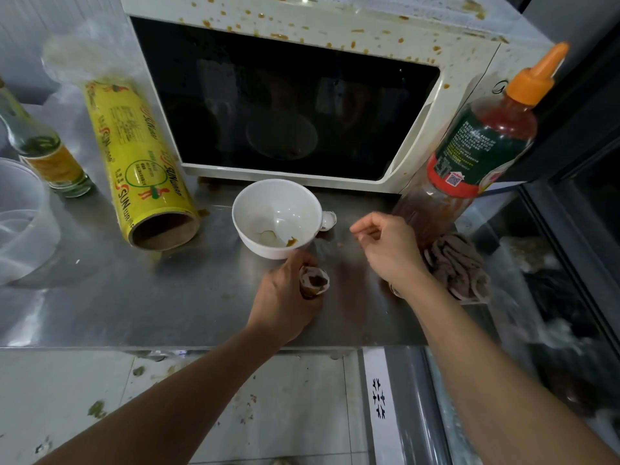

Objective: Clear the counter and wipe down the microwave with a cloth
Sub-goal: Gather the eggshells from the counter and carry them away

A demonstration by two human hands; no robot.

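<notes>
The white microwave point(335, 25) stands at the back of the steel counter point(167, 297), its top and front spattered with brown sauce. In front of it is a white bowl point(268, 209) with sauce smears and a white spoon point(327, 221) beside its rim. My left hand point(285, 303) grips a crumpled, brown-stained paper wad point(315, 280) right below the bowl. My right hand point(385, 250) hovers to the right of the bowl with fingers loosely curled and nothing visible in them. A grey-brown cloth point(459, 266) lies bunched beside my right wrist.
A sauce bottle point(483, 142) with an orange cap leans at the microwave's right corner. A yellow cling-wrap roll point(134, 156) lies left of the bowl, with a glass oil bottle point(43, 146) and a clear plastic container point(20, 223) further left. The counter edge is near me; a glass-fronted cabinet is on the right.
</notes>
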